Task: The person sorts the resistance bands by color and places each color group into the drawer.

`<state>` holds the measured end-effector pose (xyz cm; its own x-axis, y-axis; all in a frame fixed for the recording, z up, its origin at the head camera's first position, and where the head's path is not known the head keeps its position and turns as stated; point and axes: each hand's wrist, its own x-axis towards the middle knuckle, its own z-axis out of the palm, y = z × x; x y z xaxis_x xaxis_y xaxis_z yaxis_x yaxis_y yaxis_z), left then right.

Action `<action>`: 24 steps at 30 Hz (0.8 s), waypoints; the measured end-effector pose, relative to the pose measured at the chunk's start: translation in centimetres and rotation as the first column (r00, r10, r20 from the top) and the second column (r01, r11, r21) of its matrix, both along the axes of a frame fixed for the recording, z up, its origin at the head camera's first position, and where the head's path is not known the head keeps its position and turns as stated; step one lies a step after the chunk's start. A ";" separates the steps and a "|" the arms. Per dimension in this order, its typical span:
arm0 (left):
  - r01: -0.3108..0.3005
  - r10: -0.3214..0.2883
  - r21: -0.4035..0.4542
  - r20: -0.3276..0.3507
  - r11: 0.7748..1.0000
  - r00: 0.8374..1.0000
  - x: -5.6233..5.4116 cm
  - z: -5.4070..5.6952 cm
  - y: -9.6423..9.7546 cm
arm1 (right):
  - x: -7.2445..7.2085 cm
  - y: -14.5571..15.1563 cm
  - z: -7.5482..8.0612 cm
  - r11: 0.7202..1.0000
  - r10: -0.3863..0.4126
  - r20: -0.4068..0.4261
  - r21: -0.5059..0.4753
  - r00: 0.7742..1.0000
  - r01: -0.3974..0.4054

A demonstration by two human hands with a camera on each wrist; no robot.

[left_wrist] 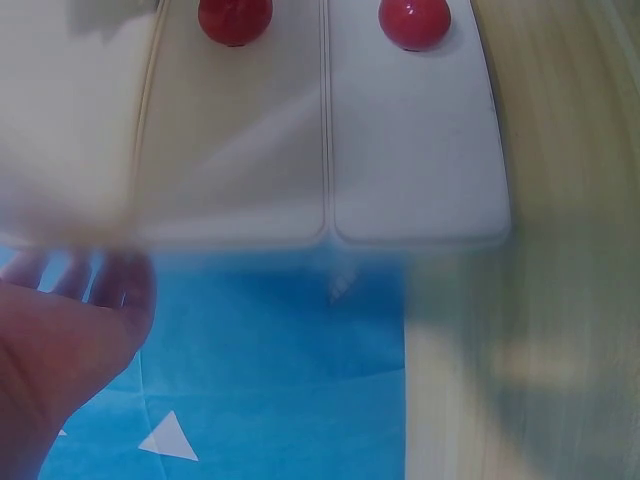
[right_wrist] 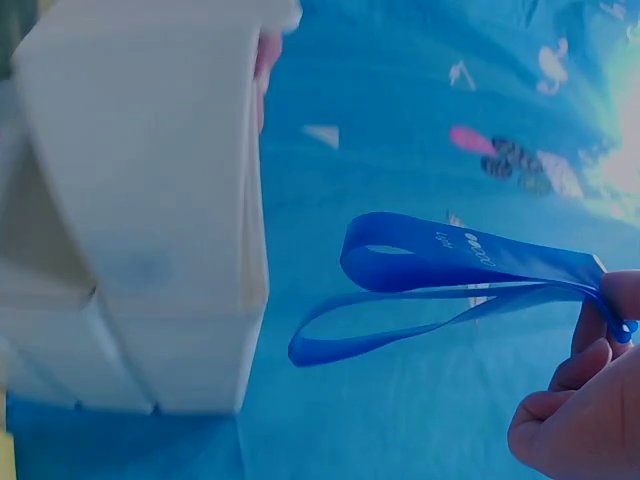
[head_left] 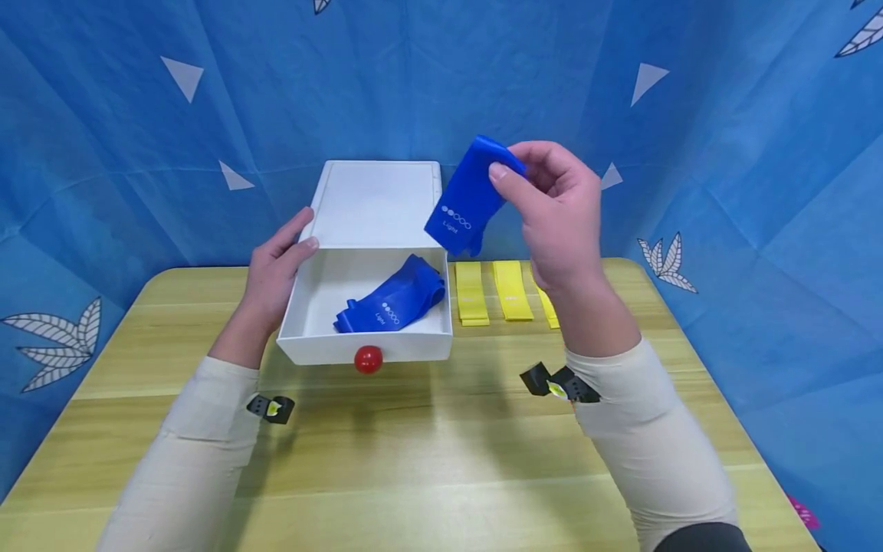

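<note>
My right hand (head_left: pixel 562 199) pinches a folded blue resistance band (head_left: pixel 469 203), printed "Light", between thumb and fingers. It is raised above the right side of a white drawer cabinet (head_left: pixel 379 203). In the right wrist view the blue band (right_wrist: pixel 470 255) hangs in loops from the fingertips. The cabinet's top drawer (head_left: pixel 366 349), with a red knob (head_left: pixel 369 359), is pulled out. Another blue resistance band (head_left: pixel 396 299) lies folded inside it. My left hand (head_left: pixel 276 264) touches the cabinet's left side, its fingers fairly straight and the thumb near the front corner.
Yellow bands (head_left: pixel 512 291) lie folded in a row on the wooden table (head_left: pixel 414 460), right of the cabinet; my right wrist partly covers one. Lower drawers with red knobs (left_wrist: pixel 415 22) show in the left wrist view. A blue patterned curtain (head_left: pixel 414 84) hangs behind.
</note>
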<state>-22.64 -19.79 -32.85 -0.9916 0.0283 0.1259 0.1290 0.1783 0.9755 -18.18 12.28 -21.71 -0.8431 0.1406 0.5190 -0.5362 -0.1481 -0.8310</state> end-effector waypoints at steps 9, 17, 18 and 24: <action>-0.004 0.004 0.000 0.004 1.000 1.000 -0.1 -0.1 -0.2 | 0.8 -5.8 -0.6 0.978 0.125 0.013 0.164 0.992 -0.126; -0.018 0.018 -0.037 0.008 0.999 1.000 -0.2 0.0 -0.3 | 2.1 -10.3 -2.7 0.932 0.266 0.071 0.237 0.961 -0.275; -0.018 0.018 -0.046 0.007 0.999 1.000 -0.2 0.0 -0.3 | 2.3 -10.5 -2.8 0.927 0.280 0.073 0.238 0.957 -0.290; -0.013 0.013 -0.067 -0.002 0.998 1.000 -0.1 -0.1 -0.4 | 2.3 -10.1 -4.5 0.918 0.205 0.131 0.319 0.970 -0.237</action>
<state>-22.76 -20.18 -32.94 -0.9918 0.0239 0.1252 0.1273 0.2451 0.9611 -15.90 2.14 -26.20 -0.8797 -0.2205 0.4214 -0.4393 0.0370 -0.8976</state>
